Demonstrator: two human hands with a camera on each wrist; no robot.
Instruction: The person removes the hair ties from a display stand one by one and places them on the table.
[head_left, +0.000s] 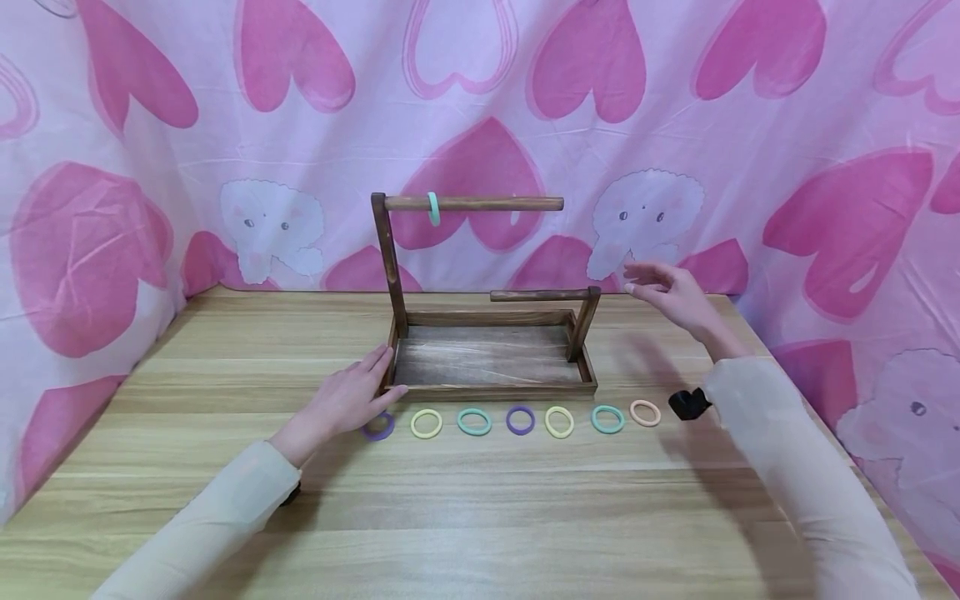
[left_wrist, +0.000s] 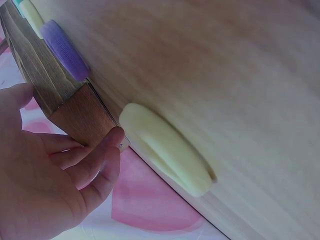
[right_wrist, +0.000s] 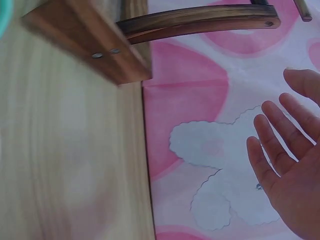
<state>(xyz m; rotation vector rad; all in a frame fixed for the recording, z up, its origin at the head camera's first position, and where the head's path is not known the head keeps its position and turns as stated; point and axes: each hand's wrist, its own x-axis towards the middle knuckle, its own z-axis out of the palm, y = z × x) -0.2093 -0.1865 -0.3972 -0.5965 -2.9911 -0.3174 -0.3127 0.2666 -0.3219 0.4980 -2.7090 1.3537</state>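
A dark wooden stand has a shallow tray (head_left: 487,392), a tall post with an upper bar (head_left: 495,203) and a short post with a lower bar (head_left: 540,295). One mint ring (head_left: 434,209) hangs on the upper bar. My left hand (head_left: 341,400) rests at the tray's left front corner, thumb by the front wall and fingers along the left side. Near it lie a purple ring (head_left: 380,427), partly covered, and a pale yellow ring (left_wrist: 167,150), seen in the left wrist view. My right hand (head_left: 675,296) is raised right of the short post, fingers apart, holding nothing.
Several rings lie in a row before the tray, among them a yellow ring (head_left: 427,423), a mint ring (head_left: 475,422), a purple ring (head_left: 521,420) and a peach ring (head_left: 645,413). A pink heart-patterned cloth (head_left: 480,150) stands behind the wooden table (head_left: 480,517).
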